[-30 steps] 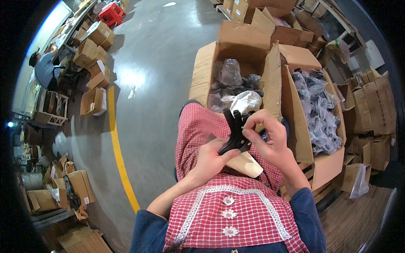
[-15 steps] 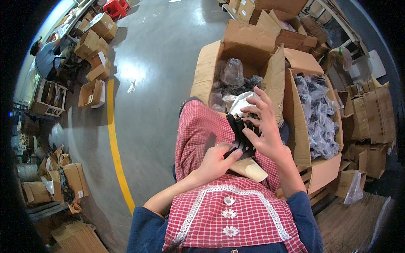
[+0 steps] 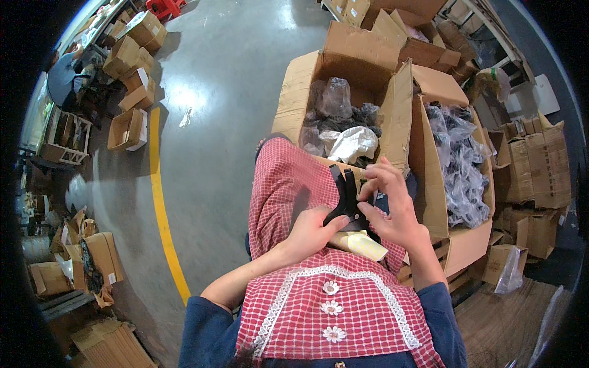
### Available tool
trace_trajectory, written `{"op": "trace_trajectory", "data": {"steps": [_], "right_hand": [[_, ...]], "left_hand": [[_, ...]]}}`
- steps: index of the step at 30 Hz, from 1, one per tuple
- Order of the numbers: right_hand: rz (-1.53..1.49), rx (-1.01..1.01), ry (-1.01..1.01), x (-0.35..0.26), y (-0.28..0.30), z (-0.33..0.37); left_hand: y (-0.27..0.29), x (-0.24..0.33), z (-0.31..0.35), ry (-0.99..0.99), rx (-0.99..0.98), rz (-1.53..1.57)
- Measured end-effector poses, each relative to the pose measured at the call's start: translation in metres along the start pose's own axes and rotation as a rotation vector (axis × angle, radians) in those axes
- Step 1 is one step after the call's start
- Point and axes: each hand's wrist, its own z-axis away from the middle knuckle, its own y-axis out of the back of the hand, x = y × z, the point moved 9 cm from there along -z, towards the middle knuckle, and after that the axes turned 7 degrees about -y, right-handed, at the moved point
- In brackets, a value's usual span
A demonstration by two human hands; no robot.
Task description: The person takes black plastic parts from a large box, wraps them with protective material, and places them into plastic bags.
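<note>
Above my lap, my left hand (image 3: 311, 232) grips a black pronged part (image 3: 347, 199) near its lower end, thumb laid across it. The part has long upright arms and looks like plastic, but I cannot tell its exact kind. Close to the part's right side is my right hand (image 3: 392, 207), its thumb and forefinger drawn together and the other fingers bent. Whatever is between those fingertips is too small to make out. Under the part, a pale yellow roll of labels (image 3: 362, 245) rests on the red checked apron (image 3: 288, 184).
Ahead stands an open cardboard box (image 3: 293, 101) with bagged dark parts and a white bag (image 3: 354, 145). To its right, another carton (image 3: 432, 178) holds clear plastic bags (image 3: 463, 178). Cartons (image 3: 129, 129) line the left beyond a yellow floor line (image 3: 161, 202), near a seated person (image 3: 61, 80).
My right hand has come down, its fingers drawing in from a spread pose toward the black part's right side. My left hand keeps its grip. The view has shifted slightly.
</note>
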Motion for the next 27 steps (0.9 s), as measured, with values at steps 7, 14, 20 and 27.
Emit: {"op": "trace_trajectory", "data": {"steps": [7, 14, 20, 27], "right_hand": [[0.216, -0.154, 0.103, -0.009, -0.025, 0.004], [0.335, -0.050, 0.157, -0.011, -0.033, 0.009], [0.342, -0.003, 0.001, -0.001, -0.021, -0.001], [0.019, -0.014, 0.066, 0.009, -0.006, -0.018]], "left_hand": [[-0.004, 0.003, 0.001, 0.024, -0.030, 0.007], [-0.003, 0.003, 0.002, 0.030, -0.022, -0.012], [-0.005, 0.008, 0.002, 0.025, -0.068, -0.069], [-0.017, 0.000, -0.001, -0.020, -0.153, -0.178]]}}
